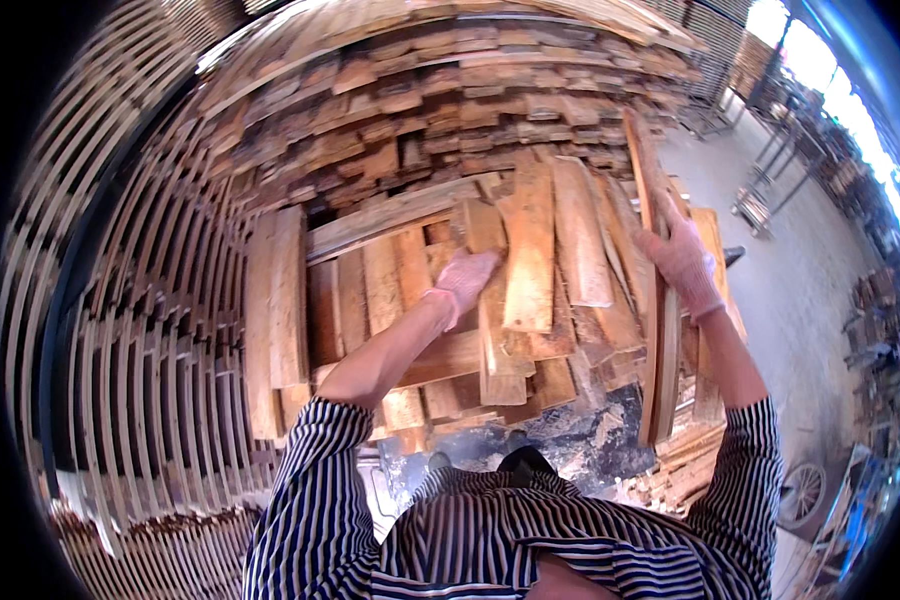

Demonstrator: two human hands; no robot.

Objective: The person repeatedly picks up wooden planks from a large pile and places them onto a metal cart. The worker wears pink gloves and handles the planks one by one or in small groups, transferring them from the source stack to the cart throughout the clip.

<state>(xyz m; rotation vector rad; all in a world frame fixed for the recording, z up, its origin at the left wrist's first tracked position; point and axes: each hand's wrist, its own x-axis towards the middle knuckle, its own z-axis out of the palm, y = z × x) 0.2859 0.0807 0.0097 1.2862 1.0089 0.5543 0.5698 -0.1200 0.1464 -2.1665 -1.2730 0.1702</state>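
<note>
My left hand (465, 280), in a light knitted glove, is closed at the near end of a short wooden board (484, 226) in the middle of the pile; its fingertips are partly hidden. To the right, my gloved right hand (682, 258) grips a long, narrow wooden board (654, 345) that stands on edge and points away from me. Between my hands lie several loose boards, among them a wide yellowish board (529, 245) and a paler board (581, 230) beside it. They overlap at uneven angles.
Beyond the loose pile rises a tall stack of boards (410, 110) in layers. Slatted wood stacks (160, 330) line the left side. At the right, a grey concrete floor (770, 270) leads to metal racks and a spoked wheel (802, 494). More boards (685, 465) lie low at the near right.
</note>
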